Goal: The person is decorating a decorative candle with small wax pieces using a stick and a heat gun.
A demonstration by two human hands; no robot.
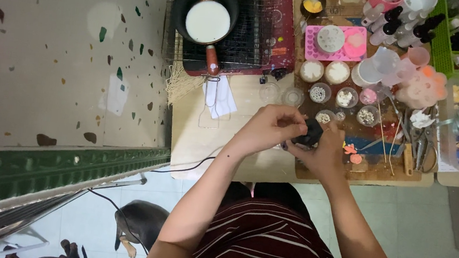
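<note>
Cluttered wooden table (206, 138), pan of white liquid (208, 20) on rack.
Left hand (267, 128) and right hand (324, 149) both gripping small black object (310, 133) above table edge, near small bowls (333, 95).

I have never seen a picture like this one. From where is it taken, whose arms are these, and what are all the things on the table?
There is one picture, taken by a camera worn on a person's head and looking straight down. So the two bare arms that come from the bottom belong to that person; there is no machine.

The left hand and the right hand meet over a small wooden table and together hold a small black object. What it is, I cannot tell.

On the table stands a dark saucepan with a red handle, holding a white liquid, on a wire rack. To its right are a pink mould tray, several small clear cups with white bits, thin wooden sticks and a row of small bottles. At lower left, on the floor, lies a dark animal.
</note>
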